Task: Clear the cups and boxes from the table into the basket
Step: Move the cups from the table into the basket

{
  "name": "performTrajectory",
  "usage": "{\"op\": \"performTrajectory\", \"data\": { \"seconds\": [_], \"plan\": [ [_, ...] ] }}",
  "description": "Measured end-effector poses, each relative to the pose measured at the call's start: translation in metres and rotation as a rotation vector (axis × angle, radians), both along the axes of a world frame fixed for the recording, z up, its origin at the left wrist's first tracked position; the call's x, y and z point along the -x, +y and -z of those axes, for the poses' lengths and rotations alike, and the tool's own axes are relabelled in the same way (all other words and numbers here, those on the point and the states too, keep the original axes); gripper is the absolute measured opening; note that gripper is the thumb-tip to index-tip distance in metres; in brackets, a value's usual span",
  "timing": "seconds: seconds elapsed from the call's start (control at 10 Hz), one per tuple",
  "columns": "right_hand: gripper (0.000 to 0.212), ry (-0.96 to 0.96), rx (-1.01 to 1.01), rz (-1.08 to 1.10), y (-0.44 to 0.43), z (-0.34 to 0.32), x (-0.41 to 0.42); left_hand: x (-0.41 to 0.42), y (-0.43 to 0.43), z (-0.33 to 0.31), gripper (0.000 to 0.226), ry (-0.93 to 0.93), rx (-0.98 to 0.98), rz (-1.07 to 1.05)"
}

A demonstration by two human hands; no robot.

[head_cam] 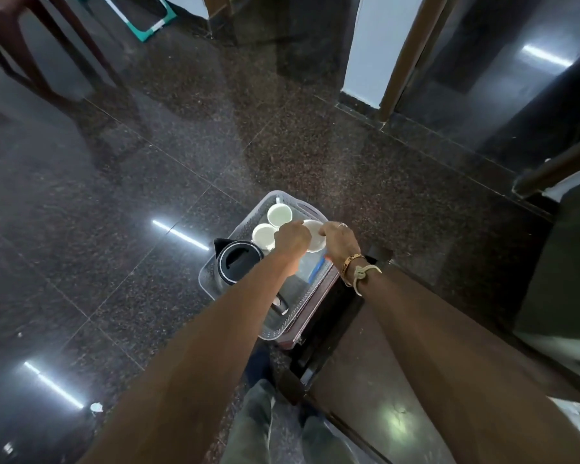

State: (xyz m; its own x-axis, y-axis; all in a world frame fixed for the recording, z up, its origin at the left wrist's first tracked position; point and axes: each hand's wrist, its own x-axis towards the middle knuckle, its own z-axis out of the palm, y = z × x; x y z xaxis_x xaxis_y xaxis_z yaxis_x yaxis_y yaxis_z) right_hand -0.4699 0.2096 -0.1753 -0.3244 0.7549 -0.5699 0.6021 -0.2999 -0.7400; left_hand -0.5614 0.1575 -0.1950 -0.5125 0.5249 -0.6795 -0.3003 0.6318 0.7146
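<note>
A pale perforated plastic basket (235,229) sits low in front of me on a dark stool. Two white cups stand upright in its far end, one (279,214) behind the other (264,235). A third white cup (315,236) is held over the basket's right side between both hands. My left hand (292,237) grips its left rim and my right hand (339,237) grips its right side. A black kettle (236,264) lies in the basket near me. A clear box with a blue strip (315,270) rests under my right wrist.
Dark polished granite floor (148,195) surrounds the basket. A dark wooden table (399,380) runs along my right. Wooden chair legs (47,61) stand at the far left, a teal frame (148,21) at the top, and a white pillar (369,45) at the upper right.
</note>
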Motion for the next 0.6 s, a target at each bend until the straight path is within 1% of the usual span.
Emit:
{"op": "performTrajectory", "data": {
  "seconds": [0.2,0.3,0.4,0.5,0.6],
  "plan": [
    [0.035,-0.171,0.064,-0.259,-0.005,0.06,0.005,0.0,-0.009,0.047,0.04,-0.015,0.111,-0.012],
    [0.035,-0.234,0.053,-0.284,-0.01,0.077,0.007,-0.001,-0.012,0.065,0.041,-0.04,0.13,-0.027],
    [0.041,-0.182,0.112,-0.113,-0.014,0.079,0.013,0.007,-0.009,0.077,0.036,-0.06,0.13,-0.083],
    [0.024,-0.131,0.166,0.005,-0.011,0.093,0.019,0.012,-0.001,0.091,0.036,-0.016,0.134,-0.075],
    [0.017,-0.112,0.191,0.03,-0.008,0.111,0.024,0.014,0.003,0.099,0.038,0.077,0.219,0.098]
  ]
}}
